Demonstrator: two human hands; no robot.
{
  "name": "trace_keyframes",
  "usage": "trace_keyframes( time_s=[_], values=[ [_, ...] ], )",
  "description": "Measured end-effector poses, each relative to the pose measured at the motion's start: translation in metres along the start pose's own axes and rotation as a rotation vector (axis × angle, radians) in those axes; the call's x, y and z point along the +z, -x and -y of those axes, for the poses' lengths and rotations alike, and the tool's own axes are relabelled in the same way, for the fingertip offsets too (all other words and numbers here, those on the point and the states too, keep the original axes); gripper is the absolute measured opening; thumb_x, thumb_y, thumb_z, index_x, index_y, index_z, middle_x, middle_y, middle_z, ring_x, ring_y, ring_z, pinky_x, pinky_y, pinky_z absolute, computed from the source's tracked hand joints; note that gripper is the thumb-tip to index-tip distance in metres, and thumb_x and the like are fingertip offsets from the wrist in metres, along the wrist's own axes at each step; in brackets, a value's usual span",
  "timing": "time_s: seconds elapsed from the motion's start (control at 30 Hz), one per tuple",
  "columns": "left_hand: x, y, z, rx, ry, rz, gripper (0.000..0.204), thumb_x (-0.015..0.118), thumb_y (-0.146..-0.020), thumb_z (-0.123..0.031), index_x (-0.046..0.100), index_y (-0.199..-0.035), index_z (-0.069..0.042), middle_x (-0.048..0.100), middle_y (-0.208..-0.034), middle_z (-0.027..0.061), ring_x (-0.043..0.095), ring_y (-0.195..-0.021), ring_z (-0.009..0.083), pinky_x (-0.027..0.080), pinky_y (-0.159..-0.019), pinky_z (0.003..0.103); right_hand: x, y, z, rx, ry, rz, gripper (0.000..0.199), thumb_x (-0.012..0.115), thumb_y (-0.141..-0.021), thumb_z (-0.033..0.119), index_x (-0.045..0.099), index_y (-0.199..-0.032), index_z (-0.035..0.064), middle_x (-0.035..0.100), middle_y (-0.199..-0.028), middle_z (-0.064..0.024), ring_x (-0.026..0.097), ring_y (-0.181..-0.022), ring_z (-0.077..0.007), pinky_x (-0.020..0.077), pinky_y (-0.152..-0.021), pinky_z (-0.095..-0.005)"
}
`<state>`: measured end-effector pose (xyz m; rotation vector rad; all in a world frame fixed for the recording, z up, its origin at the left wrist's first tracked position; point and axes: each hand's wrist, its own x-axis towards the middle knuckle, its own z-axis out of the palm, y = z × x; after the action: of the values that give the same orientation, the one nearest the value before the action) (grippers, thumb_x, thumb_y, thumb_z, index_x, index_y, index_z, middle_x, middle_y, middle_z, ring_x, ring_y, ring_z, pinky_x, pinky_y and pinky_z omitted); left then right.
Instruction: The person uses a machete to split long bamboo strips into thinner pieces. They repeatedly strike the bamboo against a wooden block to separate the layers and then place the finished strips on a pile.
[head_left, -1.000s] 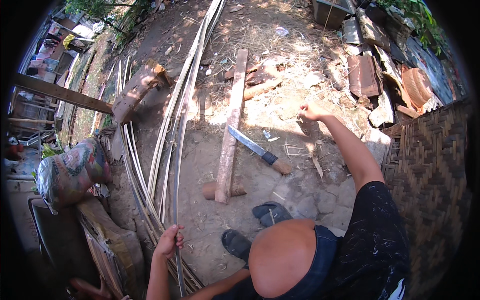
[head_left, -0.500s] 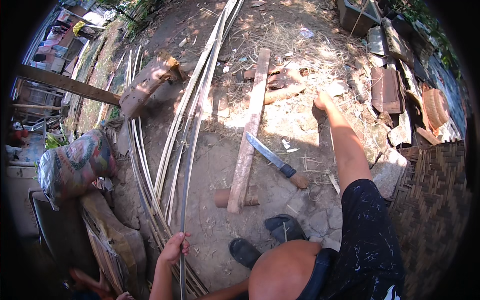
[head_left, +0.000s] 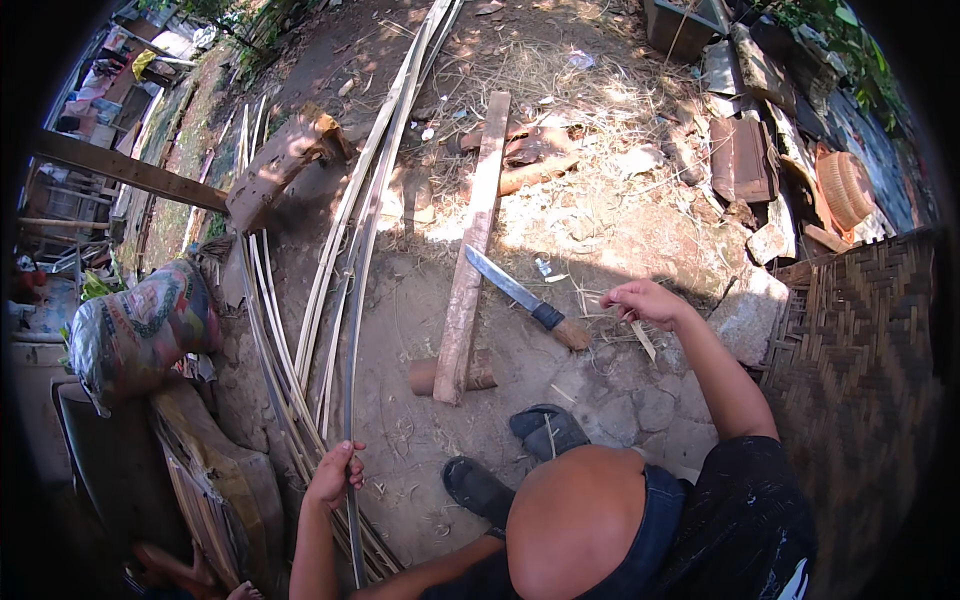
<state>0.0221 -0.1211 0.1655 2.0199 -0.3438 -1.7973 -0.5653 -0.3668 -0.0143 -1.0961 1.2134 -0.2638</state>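
The left hand [head_left: 335,475] is nearer the person than the plank [head_left: 476,235] and to its left, fingers closed around a long dark strip [head_left: 353,525]. That strip runs away from the person, left of the plank, alongside a loose spread of pale strips [head_left: 320,320] whose far ends reach past the plank's far end.

The right hand [head_left: 645,303] hangs well to the right of the plank, fingers bent and pointing toward it. Whether the fingertips meet or pinch a thin sliver cannot be told. A pale splinter [head_left: 643,340] shows just below this hand.

The knife [head_left: 515,288] lies between the plank and the right hand, its blade tip over the plank's right edge, its handle angled away toward the person. The plank's near end lies across 1 short round piece [head_left: 424,377].

For room, a band of ground [head_left: 400,300] runs between the plank and the strips. On the near side of the plank, 2 dark shoes [head_left: 548,428] bound the space; far to its right, a woven panel [head_left: 860,390] forms the edge; far to its left stands a stuffed sack [head_left: 150,330].
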Motion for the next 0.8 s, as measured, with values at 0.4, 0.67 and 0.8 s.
trace_keyframes(
  time_s=[0.4,0.67,0.8],
  values=[
    [0.017,0.028,-0.009,0.099,-0.044,-0.040,0.037,0.047,-0.105,-0.041,0.052,-0.118,-0.007,0.045,-0.069,0.0005,0.042,-0.056,0.0108,0.040,-0.054,0.028,0.054,0.059,-0.012,-0.176,0.612,-0.449,0.028,0.069,-0.086,0.028,0.070,-0.105,0.0085,0.066,-0.110,-0.0151,0.061,-0.109,-0.0326,0.0496,-0.092,-0.0422],
    [0.016,0.045,-0.016,0.138,-0.085,-0.088,0.036,0.047,-0.104,-0.041,0.053,-0.115,-0.006,0.045,-0.070,0.0002,0.042,-0.056,0.0099,0.040,-0.053,0.027,0.096,0.055,-0.016,-0.306,0.977,-0.283,0.021,0.062,-0.091,0.023,0.068,-0.106,0.0097,0.063,-0.108,-0.0137,0.062,-0.102,-0.0309,0.0499,-0.090,-0.0457],
    [0.016,0.041,-0.012,0.137,-0.097,-0.084,0.036,0.047,-0.105,-0.040,0.054,-0.114,-0.006,0.045,-0.068,-0.0005,0.042,-0.056,0.0095,0.040,-0.053,0.027,0.064,0.050,-0.001,-0.157,0.122,0.099,0.020,0.059,-0.095,0.023,0.068,-0.107,0.0096,0.064,-0.094,-0.0055,0.062,-0.081,-0.0215,0.0511,-0.075,-0.0399]
  ],
)
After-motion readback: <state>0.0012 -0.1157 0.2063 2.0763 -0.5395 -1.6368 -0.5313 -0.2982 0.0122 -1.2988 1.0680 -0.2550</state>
